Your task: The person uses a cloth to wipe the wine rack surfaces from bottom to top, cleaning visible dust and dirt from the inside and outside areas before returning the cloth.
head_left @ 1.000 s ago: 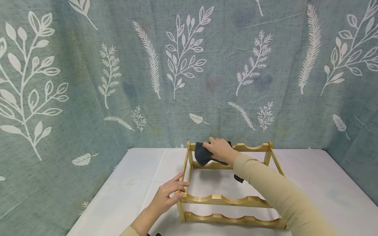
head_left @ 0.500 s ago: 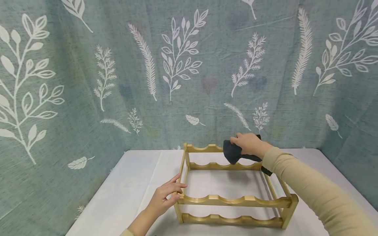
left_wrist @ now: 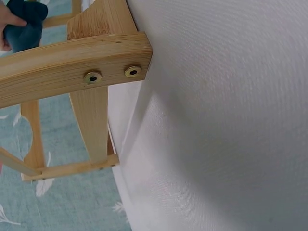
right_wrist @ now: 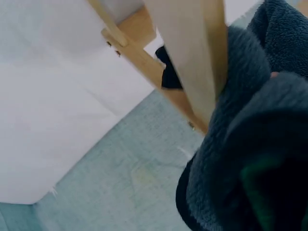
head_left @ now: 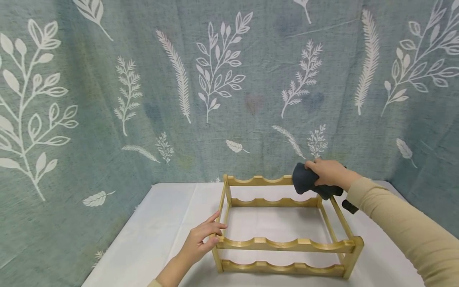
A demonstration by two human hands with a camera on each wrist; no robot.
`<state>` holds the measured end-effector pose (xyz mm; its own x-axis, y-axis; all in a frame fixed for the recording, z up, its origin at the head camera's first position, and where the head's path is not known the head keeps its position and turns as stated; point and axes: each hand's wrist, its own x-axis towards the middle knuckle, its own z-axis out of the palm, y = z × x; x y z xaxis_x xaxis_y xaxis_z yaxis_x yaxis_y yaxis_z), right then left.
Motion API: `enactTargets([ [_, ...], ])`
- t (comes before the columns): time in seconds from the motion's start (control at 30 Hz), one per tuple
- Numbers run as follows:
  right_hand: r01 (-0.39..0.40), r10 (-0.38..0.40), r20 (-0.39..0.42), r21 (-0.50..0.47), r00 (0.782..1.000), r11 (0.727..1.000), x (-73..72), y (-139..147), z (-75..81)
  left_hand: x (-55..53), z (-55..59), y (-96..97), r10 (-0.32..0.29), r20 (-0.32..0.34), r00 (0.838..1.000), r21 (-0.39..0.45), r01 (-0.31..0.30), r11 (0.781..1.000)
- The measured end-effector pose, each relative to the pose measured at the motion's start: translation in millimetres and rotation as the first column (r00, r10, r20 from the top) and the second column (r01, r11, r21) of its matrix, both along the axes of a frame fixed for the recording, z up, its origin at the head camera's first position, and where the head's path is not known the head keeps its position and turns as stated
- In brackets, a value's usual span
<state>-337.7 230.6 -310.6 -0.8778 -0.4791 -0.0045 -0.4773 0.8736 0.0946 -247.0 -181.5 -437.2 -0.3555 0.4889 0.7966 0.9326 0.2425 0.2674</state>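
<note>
- Pale wooden rack (head_left: 285, 245) first: it stands upright on the white table (head_left: 168, 211), scalloped front rails nearest us. Long axis runs left to right across our view; short side rails point away.
- Left hand (head_left: 200, 237), near left corner: fingers loosely stretched, tips resting on the wood. We read it as a brace; light, steady pressure should stop the frame skidding.
- Right hand (head_left: 331, 173), far right corner: fingers curled, gripping the cloth.
- Dark blue-grey cloth (head_left: 304, 179): bunched at the right end of the far top rail, against the wood. We see no clear long axis; a wad bulges left past the fingertips, a fold hangs lower right.
- Looks like wiping to us. To do it well: keep cloth between fingers and wood, press into each scallop, follow the rail lengthwise, wrap the corner post, don't snag the loose fold.
- Farthest: leaf-patterned curtain (head_left: 150, 71) behind everything.
</note>
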Motion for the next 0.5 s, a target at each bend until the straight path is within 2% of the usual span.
enactTargets([
  [0.13, 0.029, -0.03, -0.013, -0.084, 0.999, 0.996, 0.0, 12, 4.8, -0.7, -1.4, 2.7, -0.002, -0.01, 1.0, 0.0, 0.002, 1.0],
  [0.3, 0.04, -0.056, -0.088, -0.175, 0.994, 0.984, 2.5, 27, 14.6, 0.3, -1.7, 2.3, -0.003, 0.002, 1.0, 0.005, 0.003, 1.0],
  [0.5, 0.093, -0.133, -0.175, -0.22, 0.975, 0.971, 2.2, 48, 25.0, 0.2, -1.4, 1.3, 0.003, 0.018, 1.0, 0.006, -0.003, 1.0],
])
